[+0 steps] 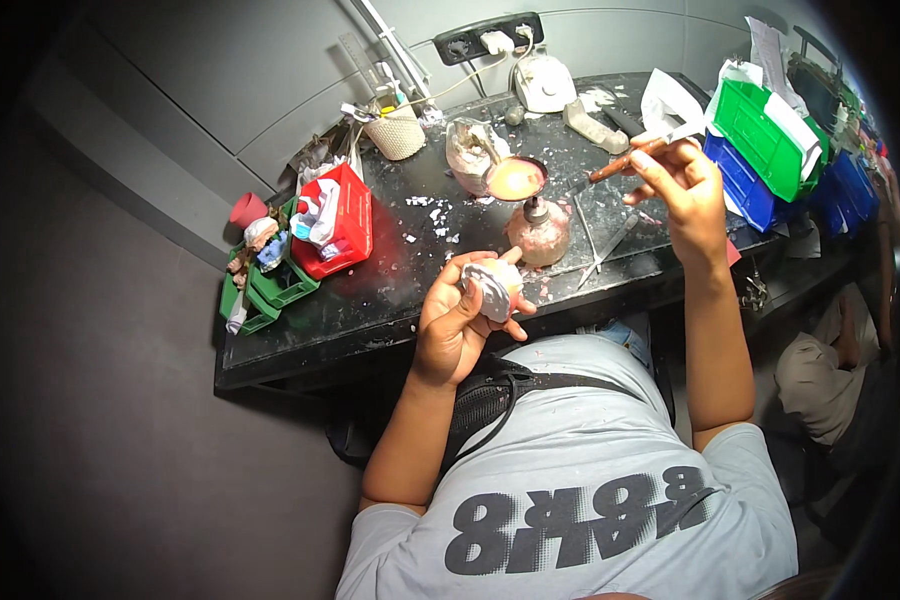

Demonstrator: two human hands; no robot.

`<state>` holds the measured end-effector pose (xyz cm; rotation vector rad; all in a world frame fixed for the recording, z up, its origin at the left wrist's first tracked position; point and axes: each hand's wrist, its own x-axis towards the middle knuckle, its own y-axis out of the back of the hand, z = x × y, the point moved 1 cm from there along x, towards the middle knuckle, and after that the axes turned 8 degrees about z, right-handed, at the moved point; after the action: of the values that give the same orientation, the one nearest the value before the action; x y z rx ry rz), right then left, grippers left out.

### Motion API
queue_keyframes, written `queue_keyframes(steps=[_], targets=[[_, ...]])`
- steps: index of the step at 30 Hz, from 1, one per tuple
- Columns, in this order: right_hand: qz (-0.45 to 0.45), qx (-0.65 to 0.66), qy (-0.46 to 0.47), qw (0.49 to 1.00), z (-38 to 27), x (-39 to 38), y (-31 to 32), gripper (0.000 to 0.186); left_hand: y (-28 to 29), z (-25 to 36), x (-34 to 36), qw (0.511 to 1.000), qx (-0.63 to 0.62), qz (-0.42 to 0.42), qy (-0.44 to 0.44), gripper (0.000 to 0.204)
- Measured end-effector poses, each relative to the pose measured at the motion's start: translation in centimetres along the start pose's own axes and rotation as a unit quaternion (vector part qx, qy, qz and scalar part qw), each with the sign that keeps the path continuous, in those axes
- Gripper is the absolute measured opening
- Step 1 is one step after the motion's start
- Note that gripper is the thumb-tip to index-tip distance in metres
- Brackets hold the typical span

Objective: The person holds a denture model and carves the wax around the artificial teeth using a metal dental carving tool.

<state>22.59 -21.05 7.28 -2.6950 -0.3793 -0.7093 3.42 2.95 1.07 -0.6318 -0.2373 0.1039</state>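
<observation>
My left hand (452, 328) is closed around a small dental cast (492, 290), pinkish with a shiny grey-white face, just over the table's front edge. Up to the right, my right hand (682, 190) pinches a wax knife (612, 168) by its brown handle. The blade points left, close to a round dish of melted pale wax (516, 180). That dish rests above a squat, wax-splashed burner (539, 236). Whether the blade touches the dish, I cannot tell. A thin metal tool (586, 228) and a flat strip (610, 250) lie right of the burner.
Red bin (355, 222) and green bins (288, 285) stand at the left of the black table (410, 262). At the back are a woven pen cup (396, 134) and a white device (544, 84). Green (757, 132) and blue (738, 185) bins are at right. White scraps (432, 215) litter the tabletop.
</observation>
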Motion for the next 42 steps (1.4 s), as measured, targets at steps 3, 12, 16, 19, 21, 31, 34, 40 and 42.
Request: queue_keyframes(steps=[3,12,16,19,21,31,34,40,42], targets=[[-0.009,0.03,-0.018,0.999,0.3,-0.8,-0.3,0.025,-0.1,-0.1,-0.1,1.0,0.001,-0.007,0.003,0.051],[0.002,0.042,-0.012,0.999,1.1,-1.2,-1.0,0.026,0.1,-0.3,-0.3,0.999,0.023,-0.02,0.01,0.053],[0.008,0.025,-0.017,1.0,0.8,-1.1,0.0,0.032,0.3,-0.1,-0.5,1.0,0.012,-0.007,-0.017,0.061],[0.03,0.027,-0.001,0.999,0.9,-1.2,0.6,0.053,0.5,0.0,-0.5,0.999,0.005,-0.01,-0.032,0.067],[0.048,0.07,-0.032,0.996,1.2,-0.9,1.2,0.047,0.7,-0.1,-0.6,0.996,0.042,-0.012,-0.075,0.069],[-0.005,0.13,-0.121,0.984,1.5,-0.3,3.6,0.045,0.8,0.0,-0.6,0.98,0.138,-0.008,-0.146,0.081],[0.013,0.151,-0.134,0.979,1.4,-0.3,3.2,0.039,0.5,0.0,-0.6,0.989,0.079,0.0,-0.128,0.083],[0.005,0.163,-0.083,0.983,3.6,0.2,3.3,0.039,0.4,0.3,-0.5,0.993,0.069,0.014,-0.092,0.082],[0.012,0.156,-0.085,0.984,3.5,0.1,2.4,0.035,0.4,0.4,-0.4,0.996,0.034,0.023,-0.078,0.079]])
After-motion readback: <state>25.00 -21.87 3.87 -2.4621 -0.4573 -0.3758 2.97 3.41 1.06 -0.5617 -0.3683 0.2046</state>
